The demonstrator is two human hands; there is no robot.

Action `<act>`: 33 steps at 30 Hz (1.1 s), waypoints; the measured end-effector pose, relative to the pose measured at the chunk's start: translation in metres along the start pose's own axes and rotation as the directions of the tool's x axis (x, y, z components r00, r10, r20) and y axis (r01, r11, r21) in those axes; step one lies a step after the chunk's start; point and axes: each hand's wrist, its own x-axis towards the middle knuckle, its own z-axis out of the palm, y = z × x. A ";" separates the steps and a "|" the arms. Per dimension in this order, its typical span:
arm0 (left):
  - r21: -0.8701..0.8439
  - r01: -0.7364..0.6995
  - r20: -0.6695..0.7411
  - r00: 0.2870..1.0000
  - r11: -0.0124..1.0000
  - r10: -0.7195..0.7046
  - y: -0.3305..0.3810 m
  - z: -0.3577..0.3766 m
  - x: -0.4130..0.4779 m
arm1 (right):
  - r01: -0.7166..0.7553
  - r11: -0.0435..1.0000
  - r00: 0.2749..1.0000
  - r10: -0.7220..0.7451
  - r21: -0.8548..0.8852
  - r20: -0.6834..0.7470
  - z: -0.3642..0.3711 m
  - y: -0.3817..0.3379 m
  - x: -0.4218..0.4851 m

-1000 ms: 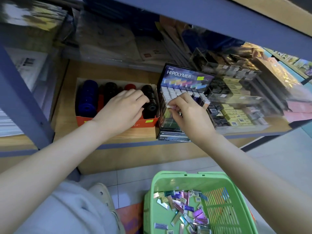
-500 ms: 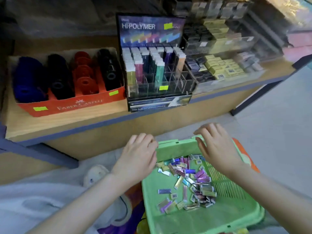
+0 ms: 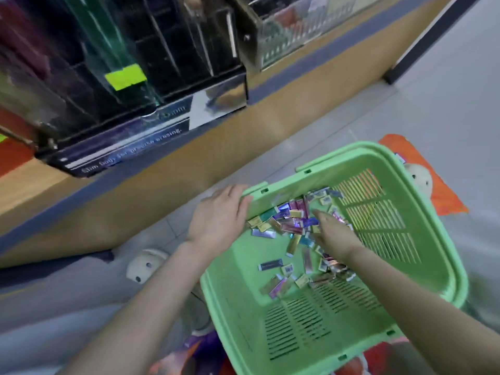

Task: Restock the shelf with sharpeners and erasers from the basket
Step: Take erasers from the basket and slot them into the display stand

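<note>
A green plastic basket stands on the floor below the shelf. Several small erasers in shiny foil wrappers lie loose on its bottom. My left hand rests against the basket's far left rim with its fingers straight. Inside the basket, my right hand lies on the pile, fingers stretched forward among the erasers; I see nothing pinched in them. On the shelf above stands the black eraser display, blurred, with a yellow-green sticker.
The wooden shelf front with its blue edge strip runs across above the basket. A red box sits at the far left, a clear case at the right. An orange mat and a white shoe lie on the tiled floor.
The view has dropped from the shelf to the basket. Both hands came down from the shelf; the left now touches the rim and the right has gone into the eraser pile.
</note>
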 end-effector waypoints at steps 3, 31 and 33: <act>0.107 -0.004 -0.093 0.996 0.994 0.014 0.000 0.006 0.003 | -0.021 0.997 0.999 0.018 0.079 0.037 0.018 -0.012 0.024; -0.624 0.213 0.179 0.976 0.752 -0.128 0.065 0.068 -0.036 | 0.074 0.886 0.996 -0.047 0.457 -0.070 0.001 -0.016 0.007; -0.735 0.513 0.441 0.859 0.444 -0.262 0.075 0.069 -0.031 | 0.104 0.870 0.990 -0.045 0.482 -0.133 -0.009 -0.026 -0.007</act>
